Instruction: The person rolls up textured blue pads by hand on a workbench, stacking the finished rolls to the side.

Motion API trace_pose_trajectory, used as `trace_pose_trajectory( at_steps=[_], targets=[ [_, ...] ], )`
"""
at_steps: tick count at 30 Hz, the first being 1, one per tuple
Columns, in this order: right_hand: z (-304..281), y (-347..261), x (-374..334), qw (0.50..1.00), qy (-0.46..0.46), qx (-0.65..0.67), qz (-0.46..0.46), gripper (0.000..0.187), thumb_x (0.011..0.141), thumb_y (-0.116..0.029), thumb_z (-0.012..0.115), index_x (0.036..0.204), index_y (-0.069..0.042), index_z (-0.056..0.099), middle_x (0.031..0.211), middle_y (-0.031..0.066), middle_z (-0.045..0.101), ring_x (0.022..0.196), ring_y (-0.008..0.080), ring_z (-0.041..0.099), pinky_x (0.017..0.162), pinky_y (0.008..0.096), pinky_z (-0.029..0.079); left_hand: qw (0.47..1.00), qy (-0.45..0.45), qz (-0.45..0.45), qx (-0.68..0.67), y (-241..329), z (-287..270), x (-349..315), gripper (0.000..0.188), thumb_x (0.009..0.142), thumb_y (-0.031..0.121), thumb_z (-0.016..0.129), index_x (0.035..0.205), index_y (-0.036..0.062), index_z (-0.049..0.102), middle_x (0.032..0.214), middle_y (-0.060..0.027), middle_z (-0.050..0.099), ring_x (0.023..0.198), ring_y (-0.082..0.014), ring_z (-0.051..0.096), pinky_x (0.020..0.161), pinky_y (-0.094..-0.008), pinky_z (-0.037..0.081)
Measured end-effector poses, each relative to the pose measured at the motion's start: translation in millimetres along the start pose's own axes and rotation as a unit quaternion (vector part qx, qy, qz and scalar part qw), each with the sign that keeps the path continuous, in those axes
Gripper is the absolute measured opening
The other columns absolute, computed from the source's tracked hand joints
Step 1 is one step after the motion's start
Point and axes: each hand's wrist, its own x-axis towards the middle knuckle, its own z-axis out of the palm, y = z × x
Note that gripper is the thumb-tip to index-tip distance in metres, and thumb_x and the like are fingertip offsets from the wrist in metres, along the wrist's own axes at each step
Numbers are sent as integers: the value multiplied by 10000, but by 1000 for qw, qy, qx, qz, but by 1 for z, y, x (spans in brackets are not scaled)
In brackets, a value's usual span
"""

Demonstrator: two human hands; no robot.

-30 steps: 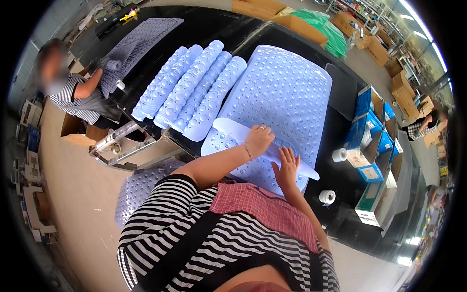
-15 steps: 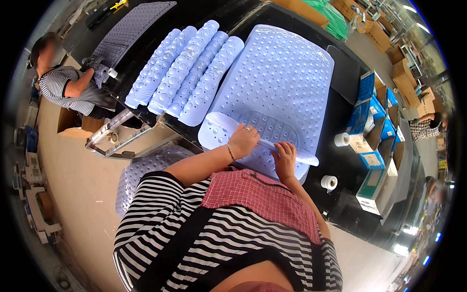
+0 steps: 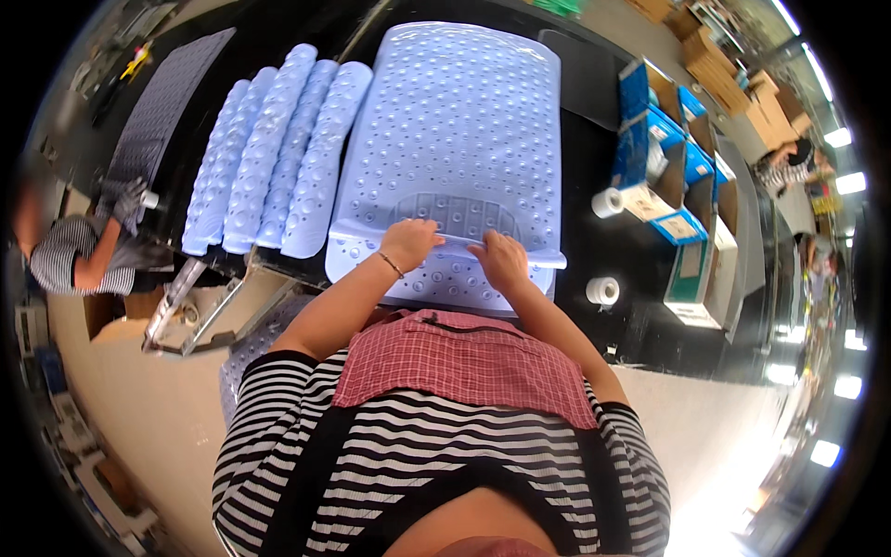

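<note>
Light blue bath mats [image 3: 455,121] studded with suction cups lie flat in a stack in front of me. The near edge of the top mat is turned up into a narrow roll [image 3: 544,259] that runs across the stack, with another mat's surface showing on my side of it. My left hand [image 3: 410,245] grips this roll left of its middle, fingers curled over it. A short way to the right, my right hand [image 3: 502,259] is closed on the same roll, thumb toward the left hand. Just beyond the roll is a ribbed, arched panel [image 3: 455,215] on the mat.
Several rolled mats [image 3: 278,153] lie side by side on the black table left of the stack. On the right are two white tape rolls [image 3: 603,291] and blue-and-white cartons [image 3: 664,153]. At far left, a gloved co-worker [image 3: 79,251] stands by a grey mat [image 3: 172,102].
The view has swung, so the stack now sits straighter before me. The roll has turned from slanting to nearly level, and its raised left end has come down. Both hands keep hold of it.
</note>
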Motion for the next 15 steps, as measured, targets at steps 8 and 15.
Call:
trace_pose_trajectory(
  at_steps=[8, 15],
  targets=[
    [2, 18, 26, 997, -64, 36, 32, 560, 939, -603, 591, 969, -54, 700, 934, 200, 730, 918, 411, 705, 804, 533, 546, 997, -24, -79, 6, -10, 2, 21, 413, 906, 453, 675, 1010, 54, 673, 1070, -208, 668, 999, -435, 654, 841, -534, 516],
    [-27, 25, -19, 998, 45, -36, 34, 608, 935, -650, 558, 1019, -70, 721, 1034, 138, 687, 1063, 319, 628, 982, 456, 430, 999, -7, -47, 21, -12, 8, 25, 371, 901, 406, 698, 874, 43, 623, 948, -186, 652, 905, -421, 643, 777, -516, 508]
  ],
)
